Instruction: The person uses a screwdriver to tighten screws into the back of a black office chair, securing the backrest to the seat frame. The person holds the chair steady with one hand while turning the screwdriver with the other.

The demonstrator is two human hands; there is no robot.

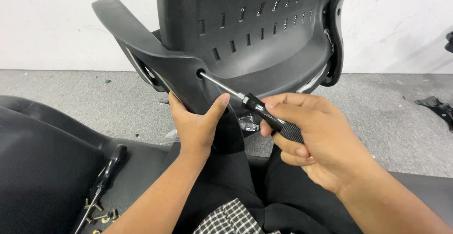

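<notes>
both hands: r hand (321,144) drives screwdriver (257,106), l hand (196,125) steadies chair back (245,31).

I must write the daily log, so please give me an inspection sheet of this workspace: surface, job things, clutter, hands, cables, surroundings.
Surface: grey carpet floor; a black seat cushion lies at the lower left.
Job's things: black plastic chair back, upright, with slotted holes; a screwdriver has its shaft in a hole of the back's arm bracket.
Clutter: a second screwdriver and loose screws on the cushion; a black part on the floor at right.
Hands: left hand grips the bracket's lower edge; right hand is closed on the screwdriver handle.
Cables: nothing seen.
Surroundings: white wall, scuffed.
</notes>
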